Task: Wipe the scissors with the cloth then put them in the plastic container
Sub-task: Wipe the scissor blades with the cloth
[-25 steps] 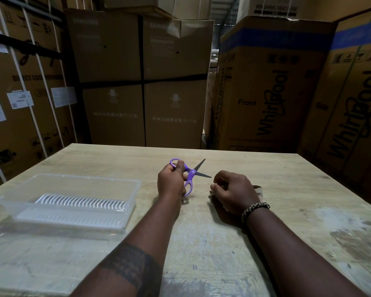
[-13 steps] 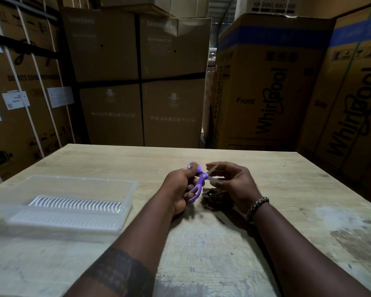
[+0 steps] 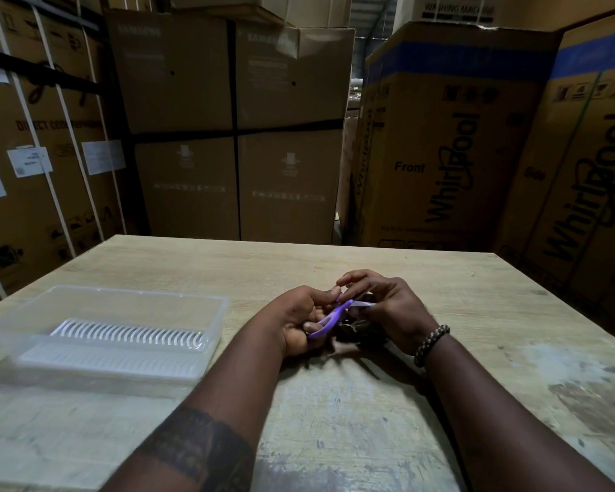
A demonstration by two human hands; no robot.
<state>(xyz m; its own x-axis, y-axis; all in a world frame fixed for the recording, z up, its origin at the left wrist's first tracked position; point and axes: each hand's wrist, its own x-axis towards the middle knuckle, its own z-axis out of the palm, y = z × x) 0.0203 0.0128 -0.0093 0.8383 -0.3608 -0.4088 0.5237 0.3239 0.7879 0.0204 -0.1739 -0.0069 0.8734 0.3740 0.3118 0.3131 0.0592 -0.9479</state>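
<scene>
Purple-handled scissors [image 3: 331, 318] are held just above the wooden table [image 3: 334, 403] near its middle. My left hand [image 3: 295, 321] is closed around their handles. My right hand [image 3: 384, 307] holds a dark cloth [image 3: 355, 326] bunched under it, and its fingers pinch the blades, which are mostly hidden. A clear plastic container [image 3: 206, 335] with a white ribbed insert stands on the table to the left, about a hand's width from my left hand. It holds nothing else.
Tall cardboard appliance boxes [image 3: 441, 136] wall in the table's far side, left and right. The near tabletop shows worn, whitish patches at the right.
My left hand lifted the scissors off the table and turned them. My right hand came up from the table with the cloth and closed over the blades.
</scene>
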